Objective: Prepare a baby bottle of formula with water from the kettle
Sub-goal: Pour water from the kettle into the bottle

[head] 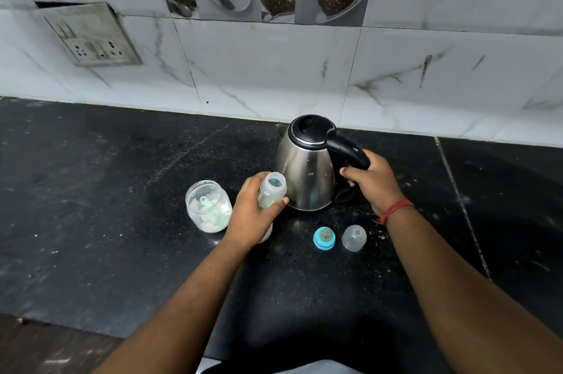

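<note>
L hand (249, 215) hides bottle (272, 190) base; contents prob. powder.

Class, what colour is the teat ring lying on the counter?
Blue; the head view shows it best.

I can read no text, label, brand or number on anything here; all surfaces show only blur.
</note>
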`<state>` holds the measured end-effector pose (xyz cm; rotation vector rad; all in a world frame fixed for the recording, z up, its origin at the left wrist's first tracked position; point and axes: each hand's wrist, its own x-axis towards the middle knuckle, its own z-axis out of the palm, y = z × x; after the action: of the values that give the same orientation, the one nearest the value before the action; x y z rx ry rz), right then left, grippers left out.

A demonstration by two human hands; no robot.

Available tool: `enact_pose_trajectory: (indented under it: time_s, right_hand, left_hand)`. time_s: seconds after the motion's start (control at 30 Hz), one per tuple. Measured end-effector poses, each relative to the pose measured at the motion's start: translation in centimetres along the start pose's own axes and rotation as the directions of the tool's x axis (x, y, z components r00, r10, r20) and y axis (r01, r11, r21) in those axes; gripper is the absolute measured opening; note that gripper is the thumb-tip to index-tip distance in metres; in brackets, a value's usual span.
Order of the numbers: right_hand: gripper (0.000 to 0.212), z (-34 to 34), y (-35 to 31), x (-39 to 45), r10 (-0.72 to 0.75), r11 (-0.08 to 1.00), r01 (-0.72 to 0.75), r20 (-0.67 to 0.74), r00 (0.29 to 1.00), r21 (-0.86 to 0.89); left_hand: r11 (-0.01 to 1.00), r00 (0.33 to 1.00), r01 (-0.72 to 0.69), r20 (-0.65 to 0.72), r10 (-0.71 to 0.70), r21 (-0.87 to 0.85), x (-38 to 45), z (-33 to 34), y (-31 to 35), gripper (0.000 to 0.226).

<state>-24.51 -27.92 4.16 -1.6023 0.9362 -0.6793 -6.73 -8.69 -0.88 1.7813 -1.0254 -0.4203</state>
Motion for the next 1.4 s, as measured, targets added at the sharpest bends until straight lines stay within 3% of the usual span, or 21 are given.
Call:
enact_pose_trajectory:
  time_s: [0.2, 0.67, 0.9, 1.1, 1.4]
  right_hand:
    - [0.031, 1.1, -1.4, -0.6, -0.001, 1.0, 0.004, -0.138, 0.99, 0.023]
    - [0.026, -2.3, -7.2, -5.1, -0.09, 0.967, 0.143, -0.242, 0.966, 0.211]
    - [0.027, -3.5, -10.0, -10.0, -0.216, 0.959, 0.245, -0.189, 0.958, 0.146]
    - [0.026, -3.4, -10.0, -9.9, -0.163, 0.985, 0.17, -0.147, 0.976, 0.033]
    - [0.019, -3.1, -11.7, -11.6, -0.183, 0.969, 0.172, -0.053, 0.982, -0.175]
  left_hand:
    - [1.0, 0.999, -0.021, -0.04, 0.021, -0.008, -0.1, -1.2, 0.7, 0.047]
    - [0.999, 0.994, -0.04, -0.101, 0.044, 0.036, 1.5, -3.6, 2.4, 0.054]
    - [0.997, 0.995, -0.056, -0.082, 0.061, 0.053, -0.5, -5.3, 3.4, 0.055]
    - [0.995, 0.997, -0.032, -0.06, 0.037, 0.093, -0.7, -5.1, 3.4, 0.057]
    - [0.986, 0.997, -0.074, -0.019, 0.078, 0.15, -2.7, -5.7, 3.0, 0.063]
